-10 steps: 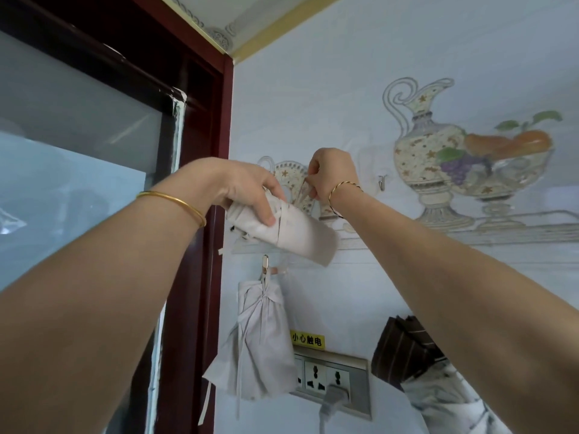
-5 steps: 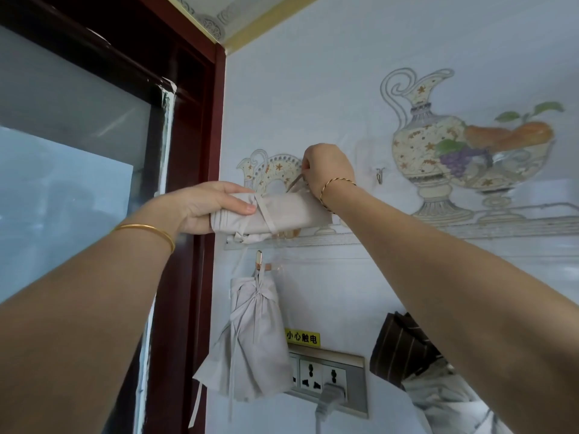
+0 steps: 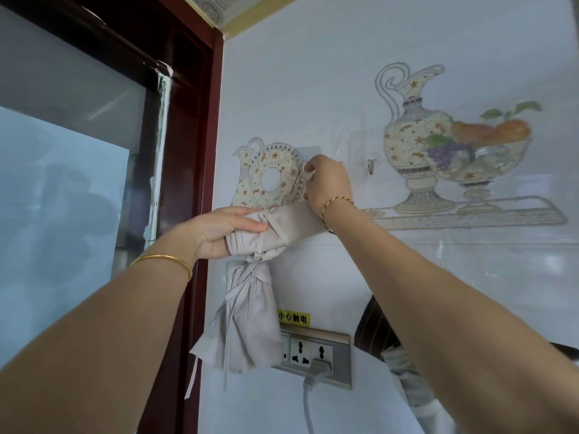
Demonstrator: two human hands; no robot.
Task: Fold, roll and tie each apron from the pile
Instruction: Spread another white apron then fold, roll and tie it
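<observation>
A rolled, tied beige apron [image 3: 275, 225] lies sideways against the wall, level with the painted-jug decal. My left hand [image 3: 219, 233] grips its left end, thumb along the top. My right hand [image 3: 326, 183] pinches the apron's strap up at a small metal wall hook [image 3: 304, 166]; the fingertips hide where strap and hook meet. Below, a second rolled and tied beige apron [image 3: 247, 321] hangs on the wall, its strings dangling.
A dark red window frame [image 3: 203, 183] stands just left of the aprons. An empty metal hook [image 3: 371, 166] sits on the wall to the right. Below are a socket panel [image 3: 316, 355] with a plug in it, a yellow warning label, and dark striped cloth [image 3: 376, 333] at lower right.
The rolled apron went from tilted to lying level. My left hand dropped lower with its left end. My right hand stayed at the hook.
</observation>
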